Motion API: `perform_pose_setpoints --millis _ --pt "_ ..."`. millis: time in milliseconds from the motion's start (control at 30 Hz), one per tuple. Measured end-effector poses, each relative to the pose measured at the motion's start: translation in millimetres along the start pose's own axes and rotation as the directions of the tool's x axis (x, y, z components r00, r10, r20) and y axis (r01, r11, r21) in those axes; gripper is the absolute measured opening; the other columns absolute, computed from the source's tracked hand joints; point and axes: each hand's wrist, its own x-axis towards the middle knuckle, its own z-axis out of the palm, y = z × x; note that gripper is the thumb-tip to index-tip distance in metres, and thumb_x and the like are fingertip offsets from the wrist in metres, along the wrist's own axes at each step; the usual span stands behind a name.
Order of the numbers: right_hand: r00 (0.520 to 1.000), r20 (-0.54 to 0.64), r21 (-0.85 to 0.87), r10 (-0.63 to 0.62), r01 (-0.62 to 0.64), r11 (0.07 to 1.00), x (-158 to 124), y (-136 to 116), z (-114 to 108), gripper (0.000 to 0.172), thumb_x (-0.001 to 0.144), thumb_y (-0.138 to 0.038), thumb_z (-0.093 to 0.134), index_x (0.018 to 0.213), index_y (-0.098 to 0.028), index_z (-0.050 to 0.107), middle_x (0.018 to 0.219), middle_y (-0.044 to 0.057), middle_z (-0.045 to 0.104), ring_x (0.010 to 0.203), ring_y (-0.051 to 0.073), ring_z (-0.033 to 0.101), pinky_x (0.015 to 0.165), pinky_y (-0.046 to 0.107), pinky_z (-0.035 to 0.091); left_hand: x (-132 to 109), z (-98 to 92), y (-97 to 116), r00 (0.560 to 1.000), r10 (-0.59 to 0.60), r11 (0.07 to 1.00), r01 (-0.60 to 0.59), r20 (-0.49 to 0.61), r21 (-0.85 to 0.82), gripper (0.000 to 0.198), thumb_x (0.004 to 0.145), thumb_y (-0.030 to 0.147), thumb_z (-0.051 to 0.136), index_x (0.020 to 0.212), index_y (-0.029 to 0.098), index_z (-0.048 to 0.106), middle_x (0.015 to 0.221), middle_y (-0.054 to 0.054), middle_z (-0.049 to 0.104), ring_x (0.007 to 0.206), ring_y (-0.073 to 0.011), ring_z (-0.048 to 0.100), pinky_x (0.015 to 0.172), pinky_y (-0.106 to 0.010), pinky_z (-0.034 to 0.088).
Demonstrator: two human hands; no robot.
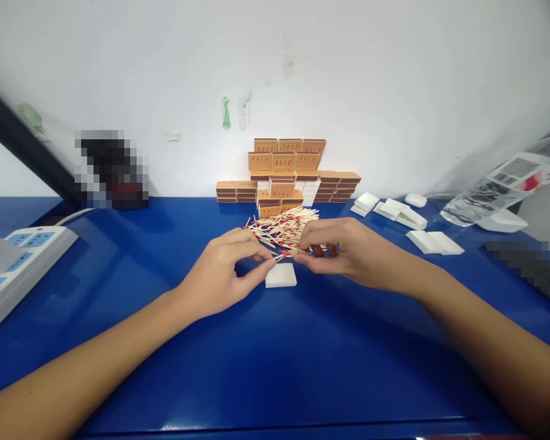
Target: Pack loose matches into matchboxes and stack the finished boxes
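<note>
A loose pile of red-tipped matches [282, 227] lies on the blue table [275, 354] in front of stacked orange matchboxes [286, 174]. My left hand [224, 269] pinches a few matches at the pile's near edge. My right hand [337, 250] faces it, fingers curled round a small bundle of matches. Both hands meet just above a small white inner tray [281, 275] that sits on the table below them.
Several white inner trays [410, 223] lie at the right, with a clear plastic bag [499, 189] beyond them. A white power strip [13, 260] sits at the left edge. A white wall rises behind the matchboxes.
</note>
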Motion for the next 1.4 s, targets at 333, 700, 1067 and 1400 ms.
perform_pose_setpoints --millis 333,700,1067,1400 --pt "1.000 0.015 -0.024 0.009 -0.009 1.000 -1 -1 2 0.025 0.104 -0.028 0.061 0.082 -0.020 0.068 0.079 0.001 0.065 0.071 0.014 0.055 0.069 0.029 0.042 2 -2.6 -1 0.967 -0.121 0.984 0.147 -0.226 0.105 0.012 0.096 0.024 0.069 0.087 0.019 0.074 0.075 0.001 0.069 0.068 -0.0125 0.059 0.065 -0.028 0.047" --pt "0.991 0.132 -0.227 0.028 0.003 0.974 -3 -8 21 0.020 0.106 -0.029 0.061 0.114 -0.018 0.075 0.102 0.009 0.070 0.087 0.020 0.067 0.075 0.032 0.047 0 1.6 0 0.940 -0.269 0.959 0.282 -0.209 0.035 0.015 0.096 0.029 0.069 0.086 0.020 0.075 0.063 0.005 0.064 0.055 -0.0094 0.053 0.057 -0.024 0.044" --pt "0.989 0.141 -0.206 0.047 -0.017 0.978 -5 -10 16 0.010 0.102 -0.020 0.064 0.100 -0.019 0.074 0.090 0.004 0.069 0.076 0.017 0.062 0.069 0.029 0.044 0 1.9 7 0.977 -0.213 0.975 0.214 0.034 -0.053 0.012 0.095 0.023 0.066 0.087 0.020 0.074 0.058 0.007 0.060 0.049 -0.0073 0.050 0.052 -0.021 0.040" --pt "0.989 0.118 -0.074 0.093 -0.085 0.994 -2 -11 24 0.010 0.103 -0.021 0.062 0.099 -0.020 0.072 0.094 0.004 0.072 0.081 0.017 0.063 0.073 0.029 0.046 1 2.4 7 0.977 -0.212 0.972 0.213 0.020 -0.099 0.016 0.098 0.027 0.067 0.088 0.020 0.078 0.070 0.002 0.069 0.058 -0.0103 0.056 0.057 -0.023 0.045"
